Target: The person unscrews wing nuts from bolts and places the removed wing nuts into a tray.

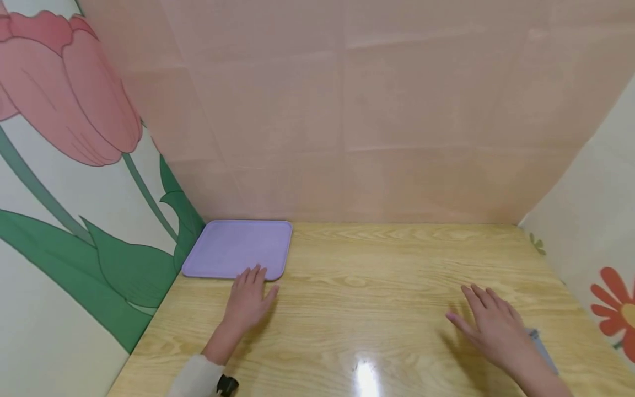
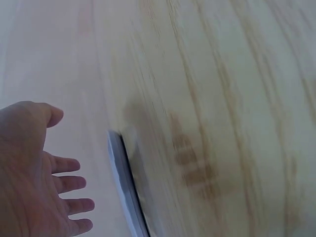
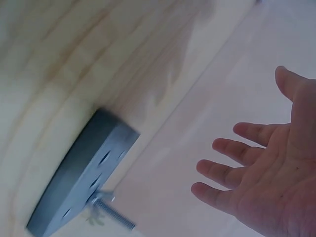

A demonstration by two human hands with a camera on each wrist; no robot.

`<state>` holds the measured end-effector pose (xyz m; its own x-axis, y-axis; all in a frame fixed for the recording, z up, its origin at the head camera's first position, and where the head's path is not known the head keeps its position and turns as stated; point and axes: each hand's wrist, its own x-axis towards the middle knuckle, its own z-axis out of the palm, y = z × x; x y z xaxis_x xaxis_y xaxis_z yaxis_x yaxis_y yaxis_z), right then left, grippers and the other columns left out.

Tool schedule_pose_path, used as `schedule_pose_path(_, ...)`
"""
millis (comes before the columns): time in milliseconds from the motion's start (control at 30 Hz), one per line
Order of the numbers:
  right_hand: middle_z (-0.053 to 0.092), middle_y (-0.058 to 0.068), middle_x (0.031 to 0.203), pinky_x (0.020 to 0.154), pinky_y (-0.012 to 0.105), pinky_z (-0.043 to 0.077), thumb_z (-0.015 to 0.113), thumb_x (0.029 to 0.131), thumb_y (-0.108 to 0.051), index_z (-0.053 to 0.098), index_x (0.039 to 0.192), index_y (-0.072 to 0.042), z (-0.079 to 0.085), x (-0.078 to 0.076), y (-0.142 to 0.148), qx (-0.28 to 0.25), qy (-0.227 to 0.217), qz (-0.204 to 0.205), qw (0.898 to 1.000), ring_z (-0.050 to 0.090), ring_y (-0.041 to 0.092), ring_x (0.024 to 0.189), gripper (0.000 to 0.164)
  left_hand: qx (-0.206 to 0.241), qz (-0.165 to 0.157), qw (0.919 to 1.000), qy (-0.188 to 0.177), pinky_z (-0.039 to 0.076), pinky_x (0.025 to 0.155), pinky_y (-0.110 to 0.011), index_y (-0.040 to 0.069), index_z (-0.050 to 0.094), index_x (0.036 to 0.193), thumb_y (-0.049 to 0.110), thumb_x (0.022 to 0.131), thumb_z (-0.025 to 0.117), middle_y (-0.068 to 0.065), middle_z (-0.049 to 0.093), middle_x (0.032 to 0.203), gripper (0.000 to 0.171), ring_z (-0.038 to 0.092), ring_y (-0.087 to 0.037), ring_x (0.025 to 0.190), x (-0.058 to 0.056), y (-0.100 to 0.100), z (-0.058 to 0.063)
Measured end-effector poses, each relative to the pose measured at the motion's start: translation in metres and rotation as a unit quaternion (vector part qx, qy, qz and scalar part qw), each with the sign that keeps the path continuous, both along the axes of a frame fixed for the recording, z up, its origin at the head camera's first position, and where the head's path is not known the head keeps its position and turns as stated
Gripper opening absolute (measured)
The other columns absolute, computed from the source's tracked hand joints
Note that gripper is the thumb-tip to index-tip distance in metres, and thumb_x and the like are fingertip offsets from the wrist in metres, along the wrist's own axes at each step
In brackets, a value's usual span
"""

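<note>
My left hand [image 1: 246,305] reaches over the table with its fingers straight, fingertips overlapping the front edge of a flat purple tray [image 1: 228,248]. Nothing is held in it; the left wrist view shows its bare palm and spread fingers beside the tray's rim [image 2: 124,182]. Above the right side of the table, my right hand [image 1: 498,333] is also spread and holds nothing. A grey block [image 3: 81,173] with several holes lies close by it, partly hidden behind the wrist in the head view. From its side sticks a threaded bolt [image 3: 116,213] with what looks like a wing nut.
The wood-grain table [image 1: 357,309] is backed by a pink-beige sheet [image 1: 347,110]. On the left stands a panel with a printed tulip [image 1: 74,94]; on the right, a pale panel bears a red flower [image 1: 615,303]. A dark band [image 1: 227,385] sits at my left wrist.
</note>
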<state>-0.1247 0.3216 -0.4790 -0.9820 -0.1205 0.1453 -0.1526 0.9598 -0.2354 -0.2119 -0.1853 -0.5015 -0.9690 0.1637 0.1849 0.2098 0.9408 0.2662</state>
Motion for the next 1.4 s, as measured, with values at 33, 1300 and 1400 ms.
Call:
schedule_pose_path(33,0.038,0.039,0.145,0.102,0.076,0.026,0.056,0.099,-0.054,0.039,0.147,0.01,-0.001,0.002,0.003,0.001,-0.004,-0.004,1.0,0.031,0.061,0.131,0.082,0.0,-0.001,1.0,-0.001,0.025,0.118,-0.063,-0.004,0.047,0.145,0.045,0.102,0.054,-0.027,0.044,0.151,0.065,0.036,-0.049,0.141,0.001,0.001,0.0)
schedule_pose_path(1300,0.035,0.052,0.125,0.081,0.078,0.04,0.045,0.088,-0.081,0.04,0.134,0.02,-0.034,0.025,0.083,0.047,-0.157,-0.13,0.978,0.038,0.072,0.107,0.112,0.006,-0.035,0.9993,0.011,0.036,0.115,-0.053,-0.005,0.05,0.143,0.044,0.101,0.057,-0.024,0.051,0.145,0.064,0.046,-0.04,0.135,0.005,0.036,-0.004)
schedule_pose_path(1400,0.034,0.054,0.123,0.079,0.076,0.042,0.046,0.088,-0.08,0.038,0.134,0.022,-0.033,0.026,0.085,0.041,-0.172,-0.131,0.975,0.04,0.073,0.104,0.112,0.011,-0.043,0.9989,0.013,0.035,0.115,-0.052,-0.005,0.05,0.142,0.043,0.1,0.058,-0.024,0.052,0.144,0.064,0.046,-0.04,0.134,0.004,0.04,-0.005)
